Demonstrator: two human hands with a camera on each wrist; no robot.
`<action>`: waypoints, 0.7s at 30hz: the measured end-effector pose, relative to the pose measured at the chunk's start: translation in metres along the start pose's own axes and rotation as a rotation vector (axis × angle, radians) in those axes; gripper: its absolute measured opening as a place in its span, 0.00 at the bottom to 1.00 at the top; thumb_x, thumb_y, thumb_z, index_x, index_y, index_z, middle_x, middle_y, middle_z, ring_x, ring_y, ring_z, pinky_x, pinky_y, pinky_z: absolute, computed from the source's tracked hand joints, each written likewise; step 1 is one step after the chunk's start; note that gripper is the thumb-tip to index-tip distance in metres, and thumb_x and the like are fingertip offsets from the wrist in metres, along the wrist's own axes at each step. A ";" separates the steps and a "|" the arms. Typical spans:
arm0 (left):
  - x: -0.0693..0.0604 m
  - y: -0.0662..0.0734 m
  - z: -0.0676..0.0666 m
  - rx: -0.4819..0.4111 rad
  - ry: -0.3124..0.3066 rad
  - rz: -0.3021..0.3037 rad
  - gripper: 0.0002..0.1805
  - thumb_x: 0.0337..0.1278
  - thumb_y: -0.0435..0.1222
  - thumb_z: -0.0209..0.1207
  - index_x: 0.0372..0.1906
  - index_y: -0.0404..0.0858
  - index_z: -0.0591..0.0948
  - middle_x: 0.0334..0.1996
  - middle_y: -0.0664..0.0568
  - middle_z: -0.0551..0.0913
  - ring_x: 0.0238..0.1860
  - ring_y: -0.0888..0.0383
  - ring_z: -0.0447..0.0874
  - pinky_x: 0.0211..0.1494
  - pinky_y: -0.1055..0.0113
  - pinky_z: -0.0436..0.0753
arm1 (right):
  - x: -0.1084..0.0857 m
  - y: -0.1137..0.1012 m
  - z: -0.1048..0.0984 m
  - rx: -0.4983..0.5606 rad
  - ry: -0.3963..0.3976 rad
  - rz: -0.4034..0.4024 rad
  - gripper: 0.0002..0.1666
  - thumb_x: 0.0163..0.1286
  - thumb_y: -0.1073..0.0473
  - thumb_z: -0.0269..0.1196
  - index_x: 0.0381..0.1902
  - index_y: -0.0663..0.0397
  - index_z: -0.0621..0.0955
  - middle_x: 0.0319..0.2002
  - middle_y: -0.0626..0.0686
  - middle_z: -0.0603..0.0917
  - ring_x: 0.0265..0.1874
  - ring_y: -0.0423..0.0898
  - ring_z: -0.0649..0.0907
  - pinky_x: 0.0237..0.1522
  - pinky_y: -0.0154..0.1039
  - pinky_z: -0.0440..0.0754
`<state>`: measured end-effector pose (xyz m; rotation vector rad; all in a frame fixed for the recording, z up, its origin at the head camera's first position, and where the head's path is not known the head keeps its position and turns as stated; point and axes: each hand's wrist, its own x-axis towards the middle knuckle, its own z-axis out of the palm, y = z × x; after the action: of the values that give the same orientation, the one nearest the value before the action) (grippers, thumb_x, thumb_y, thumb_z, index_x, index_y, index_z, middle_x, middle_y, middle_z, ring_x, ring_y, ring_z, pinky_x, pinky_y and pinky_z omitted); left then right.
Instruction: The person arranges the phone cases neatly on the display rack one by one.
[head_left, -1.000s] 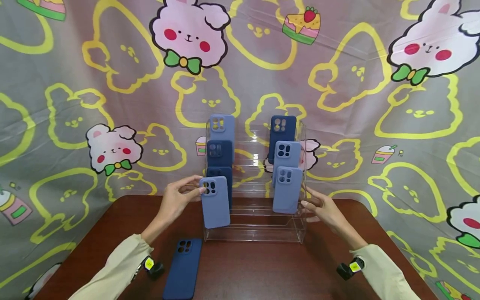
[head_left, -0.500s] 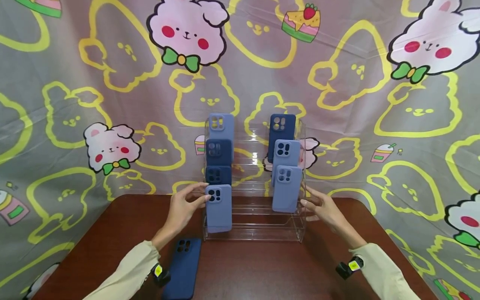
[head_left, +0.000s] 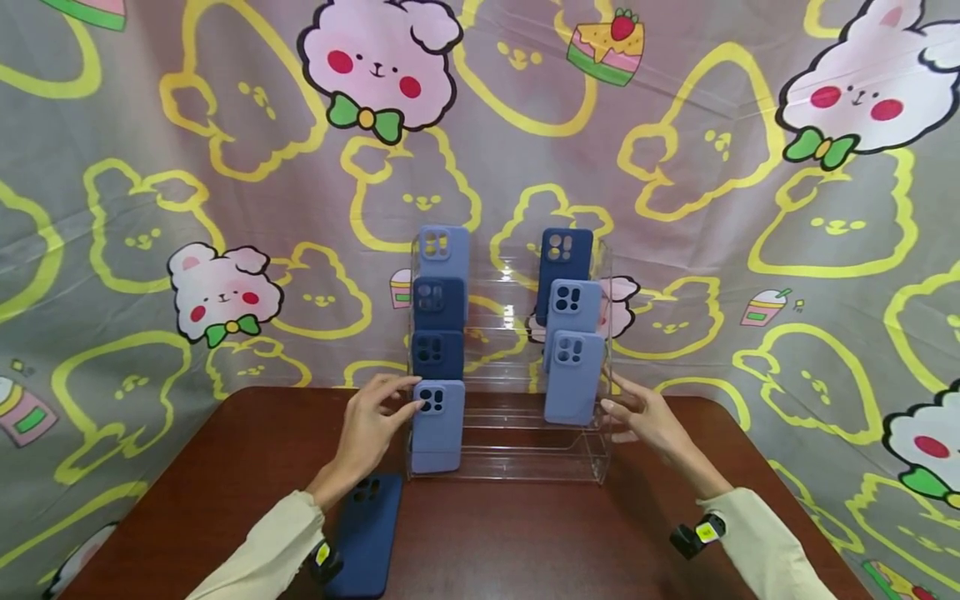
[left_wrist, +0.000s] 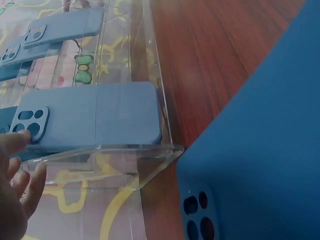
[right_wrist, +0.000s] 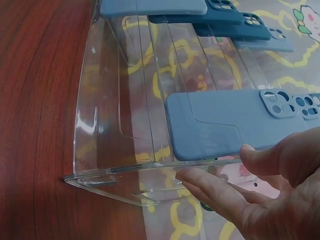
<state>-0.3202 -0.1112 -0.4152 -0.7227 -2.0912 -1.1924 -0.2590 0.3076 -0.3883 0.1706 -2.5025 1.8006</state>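
Note:
A light blue phone case [head_left: 438, 442] stands in the lowest tier of a clear tiered display stand [head_left: 517, 477], at its left side. My left hand [head_left: 369, 425] pinches this case by its upper left corner, the thumb beside the camera holes. In the left wrist view the lower end of the case [left_wrist: 127, 112] sits behind the stand's clear front lip. My right hand [head_left: 648, 417] holds the stand's right side edge. The right wrist view shows its thumb [right_wrist: 260, 159] near another light blue case [right_wrist: 215, 125] and its fingers along the outside of the clear wall.
Behind the held case rise two dark blue cases [head_left: 438, 354] and a light blue one [head_left: 453, 250]. The right column holds two light blue cases [head_left: 573, 383] and a dark blue case [head_left: 566, 250]. Another dark blue case [head_left: 367, 537] lies on the brown table [head_left: 510, 550] near my left forearm.
My left hand has moved the light blue case down and slightly right, into the lowest tier. More of the dark blue case behind shows. My right hand has stayed at the stand's side.

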 end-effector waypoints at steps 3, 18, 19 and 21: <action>-0.001 -0.002 -0.003 -0.023 -0.025 -0.014 0.24 0.53 0.30 0.77 0.58 0.40 0.89 0.48 0.47 0.85 0.47 0.49 0.86 0.37 0.65 0.91 | 0.000 0.001 0.000 0.014 0.005 0.006 0.40 0.82 0.65 0.57 0.85 0.54 0.56 0.70 0.77 0.70 0.49 0.59 0.89 0.47 0.56 0.92; -0.012 -0.010 -0.019 -0.060 -0.148 -0.152 0.39 0.60 0.39 0.75 0.76 0.45 0.75 0.69 0.41 0.77 0.68 0.40 0.76 0.59 0.41 0.87 | -0.003 0.001 0.002 0.005 0.025 -0.005 0.39 0.82 0.66 0.57 0.84 0.56 0.56 0.71 0.77 0.70 0.46 0.54 0.90 0.45 0.56 0.92; -0.012 -0.011 -0.022 -0.058 -0.157 -0.163 0.39 0.60 0.39 0.75 0.76 0.46 0.75 0.71 0.41 0.76 0.70 0.40 0.75 0.61 0.41 0.86 | -0.003 0.001 0.003 0.004 0.029 -0.008 0.39 0.82 0.66 0.57 0.84 0.57 0.56 0.70 0.78 0.70 0.45 0.53 0.90 0.45 0.56 0.92; -0.014 -0.015 -0.027 -0.058 -0.174 -0.185 0.40 0.60 0.40 0.75 0.77 0.44 0.74 0.73 0.40 0.74 0.72 0.40 0.73 0.63 0.40 0.84 | -0.002 0.000 0.004 0.000 0.034 -0.011 0.39 0.82 0.66 0.57 0.84 0.57 0.56 0.70 0.78 0.70 0.45 0.52 0.90 0.45 0.55 0.92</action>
<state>-0.3154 -0.1436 -0.4229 -0.6926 -2.3169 -1.3360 -0.2565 0.3041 -0.3901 0.1523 -2.4742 1.7835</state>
